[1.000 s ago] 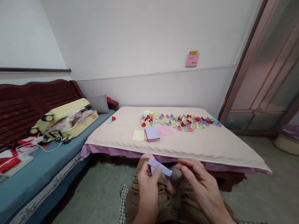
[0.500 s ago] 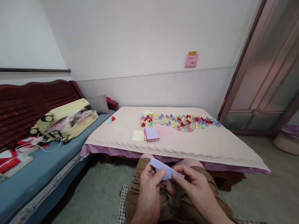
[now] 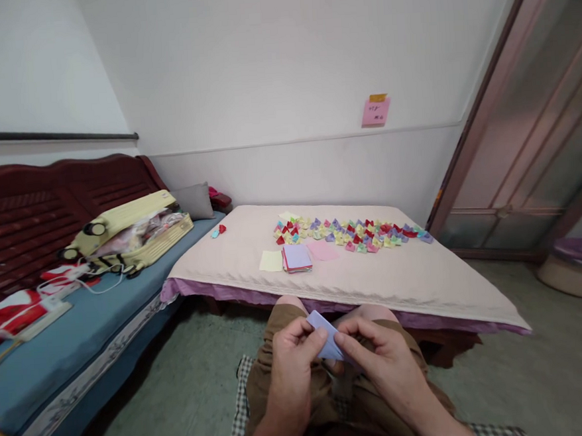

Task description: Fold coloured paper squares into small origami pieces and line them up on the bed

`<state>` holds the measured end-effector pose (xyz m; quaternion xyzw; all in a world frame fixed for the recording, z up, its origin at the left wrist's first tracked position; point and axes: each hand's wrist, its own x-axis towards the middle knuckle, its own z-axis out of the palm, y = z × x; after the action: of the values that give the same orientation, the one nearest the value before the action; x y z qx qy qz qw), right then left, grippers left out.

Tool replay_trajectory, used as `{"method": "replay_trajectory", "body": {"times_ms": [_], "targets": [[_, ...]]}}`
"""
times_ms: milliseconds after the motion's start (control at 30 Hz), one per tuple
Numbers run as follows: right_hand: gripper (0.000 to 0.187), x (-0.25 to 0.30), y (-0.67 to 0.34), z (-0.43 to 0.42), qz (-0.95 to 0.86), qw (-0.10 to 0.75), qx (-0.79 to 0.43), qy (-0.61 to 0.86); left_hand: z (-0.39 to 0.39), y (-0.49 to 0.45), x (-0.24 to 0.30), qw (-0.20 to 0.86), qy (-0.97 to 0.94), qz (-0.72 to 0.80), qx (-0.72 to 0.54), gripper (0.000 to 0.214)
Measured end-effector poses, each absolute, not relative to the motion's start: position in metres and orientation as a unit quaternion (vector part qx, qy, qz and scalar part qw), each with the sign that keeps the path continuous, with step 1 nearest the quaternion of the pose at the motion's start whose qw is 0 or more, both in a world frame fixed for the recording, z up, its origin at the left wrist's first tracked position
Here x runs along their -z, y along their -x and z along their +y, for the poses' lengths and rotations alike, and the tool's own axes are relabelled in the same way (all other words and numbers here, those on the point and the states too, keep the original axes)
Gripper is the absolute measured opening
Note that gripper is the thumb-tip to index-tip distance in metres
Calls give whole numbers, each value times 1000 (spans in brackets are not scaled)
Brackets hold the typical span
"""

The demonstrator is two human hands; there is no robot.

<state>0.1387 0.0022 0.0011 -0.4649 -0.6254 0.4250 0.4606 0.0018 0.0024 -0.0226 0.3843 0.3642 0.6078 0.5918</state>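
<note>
Above my lap, a folded sheet of lavender paper (image 3: pixel 325 338) is pinched between both hands. My left hand (image 3: pixel 296 350) grips its left side, thumb on top and fingers curled beneath. On the right edge, my right hand (image 3: pixel 375 351) is closed with thumb and fingertips on the paper. Beyond my knees, a stack of coloured paper (image 3: pixel 298 257) lies near the table's front edge, a lavender sheet on top. A pale yellow sheet (image 3: pixel 271 261) lies to its left and a pink sheet (image 3: pixel 323 250) to its right.
Several small folded paper pieces (image 3: pixel 356 233) spread across the cream-covered table (image 3: pixel 400 280). Two more, red (image 3: pixel 222 229) and blue (image 3: pixel 215 234), sit far left. A partly open yellow suitcase (image 3: pixel 136 222) rests on the blue-cushioned bench (image 3: pixel 128 309). A lined bin (image 3: pixel 573 268) stands right.
The lavender paper now shows a shorter, more steeply slanted shape than the long strip before. My hands have come slightly closer together, and the view has shifted a little.
</note>
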Motion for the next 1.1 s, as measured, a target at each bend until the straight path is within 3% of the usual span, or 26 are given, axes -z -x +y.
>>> {"method": "replay_trajectory", "body": {"times_ms": [200, 400, 733, 967, 1100], "targets": [[24, -4, -138, 0, -591, 447, -477, 472, 2, 0, 19, 545, -408, 387, -621, 11], [26, 0, -134, -1, -586, 452, -461, 489, 1, -2, 9, 471, -355, 398, -703, 44], [16, 3, -135, -1, -594, 471, -478, 444, 0, -4, 13, 479, -388, 401, -678, 25], [12, 7, -131, -4, -553, 514, -483, 444, -9, -1, 23, 196, -548, 463, -669, 15], [12, 8, -132, -4, -551, 518, -482, 443, -14, 0, 16, 95, -591, 480, -641, 13]]}}
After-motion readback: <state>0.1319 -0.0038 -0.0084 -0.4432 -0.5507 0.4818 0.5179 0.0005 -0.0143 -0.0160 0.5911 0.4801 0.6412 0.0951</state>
